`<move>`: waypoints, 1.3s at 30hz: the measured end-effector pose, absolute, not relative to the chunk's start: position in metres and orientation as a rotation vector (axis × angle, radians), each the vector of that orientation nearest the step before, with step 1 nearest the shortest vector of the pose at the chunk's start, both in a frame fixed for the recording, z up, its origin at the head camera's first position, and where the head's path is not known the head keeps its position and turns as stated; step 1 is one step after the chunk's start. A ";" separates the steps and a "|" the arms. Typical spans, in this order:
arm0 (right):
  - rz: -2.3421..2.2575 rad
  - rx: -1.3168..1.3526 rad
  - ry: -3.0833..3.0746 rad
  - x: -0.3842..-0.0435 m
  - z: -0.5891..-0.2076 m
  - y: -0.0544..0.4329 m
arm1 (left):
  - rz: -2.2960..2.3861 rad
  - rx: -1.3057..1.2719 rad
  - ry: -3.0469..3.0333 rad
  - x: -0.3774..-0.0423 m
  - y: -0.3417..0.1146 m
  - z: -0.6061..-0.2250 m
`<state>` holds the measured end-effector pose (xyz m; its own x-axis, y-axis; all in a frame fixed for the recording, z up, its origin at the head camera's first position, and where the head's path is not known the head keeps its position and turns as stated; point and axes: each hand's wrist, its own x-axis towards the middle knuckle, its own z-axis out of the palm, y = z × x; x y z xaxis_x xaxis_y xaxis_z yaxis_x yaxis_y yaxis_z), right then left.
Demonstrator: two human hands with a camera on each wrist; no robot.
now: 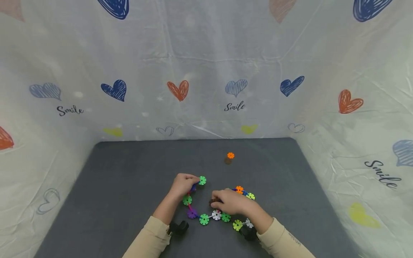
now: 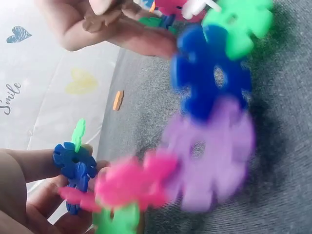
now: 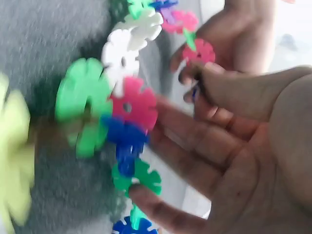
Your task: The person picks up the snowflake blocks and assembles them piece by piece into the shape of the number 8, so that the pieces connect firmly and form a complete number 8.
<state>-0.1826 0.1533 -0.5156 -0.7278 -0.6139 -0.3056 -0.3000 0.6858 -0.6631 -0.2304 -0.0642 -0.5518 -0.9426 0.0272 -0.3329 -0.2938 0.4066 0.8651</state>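
Observation:
A chain of interlocking notched plastic discs in several colours curves across the table, with a green disc (image 1: 204,219) near its middle. My left hand (image 1: 182,184) holds the chain's left end, its fingers around the blue discs (image 2: 75,158), where a bright green disc (image 1: 202,180) sticks out at the tip. My right hand (image 1: 233,201) pinches a brown disc (image 2: 100,20) between thumb and forefinger, above the chain. Its other fingers extend beside the pink disc (image 3: 134,105) and green disc (image 3: 136,178). Part of the chain is hidden under this hand.
A loose orange disc (image 1: 230,155) lies toward the back of the dark table (image 1: 138,165), with a brown piece (image 1: 228,161) beside it. Beyond my right hand, an orange disc (image 1: 239,190) and a yellow-green disc (image 1: 250,196) show. A heart-printed curtain (image 1: 206,71) surrounds the table's back and sides.

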 end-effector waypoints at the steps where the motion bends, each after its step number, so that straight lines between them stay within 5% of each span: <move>1: -0.779 -0.680 2.414 -0.183 -0.517 0.155 | 1.547 -0.228 2.371 -0.230 -0.064 -0.553; 15: -0.758 -0.656 2.755 -0.233 -0.533 0.186 | 1.502 -0.054 2.410 -0.216 -0.055 -0.558; 27: -1.308 -0.265 2.967 -0.199 -0.537 0.148 | 1.848 -0.025 2.269 -0.215 -0.046 -0.559; 39: -1.412 -0.326 3.022 -0.196 -0.548 0.149 | 1.854 0.044 2.226 -0.211 -0.051 -0.560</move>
<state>-0.1961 0.1489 -0.5480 -0.9594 -0.0861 0.2687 -0.2614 0.6301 -0.7312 -0.2113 -0.0505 -0.5603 -0.9699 0.1777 -0.1665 -0.1315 0.1931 0.9723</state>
